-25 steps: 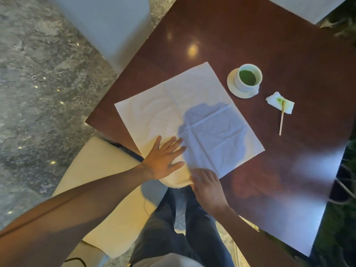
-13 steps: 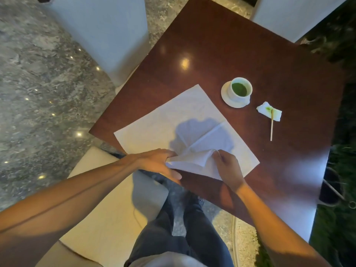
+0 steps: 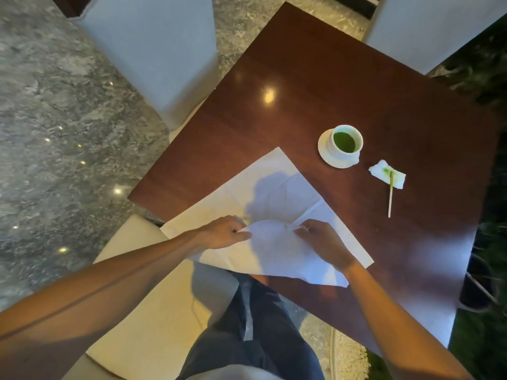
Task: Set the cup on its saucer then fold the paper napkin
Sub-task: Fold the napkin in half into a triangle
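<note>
White paper napkin [image 3: 277,198] lies spread at the table's near-left corner, near edge lifted and partly past the table [image 3: 315,86] edge, over the lap. Cup [image 3: 346,141] w/ green drink already sits on its saucer [image 3: 324,149], mid-table toward the far-right, so step 1 looks done; fold is the step in hand. Left hand [image 3: 219,235] pinches the raised near flap, thumb + fingers closed on the paper; right hand [image 3: 322,242] does the same just beside it, fingertips closed on a thin ridge of paper. Both forearms reach in from the near side, palms down, wrists low. Next move prob. needs both pinches carried toward the far corner together, edges matched, then pressed flat. Stained tissue scrap [image 3: 386,174] w/ wooden stir stick [image 3: 390,196] lies right of saucer, apart.
</note>
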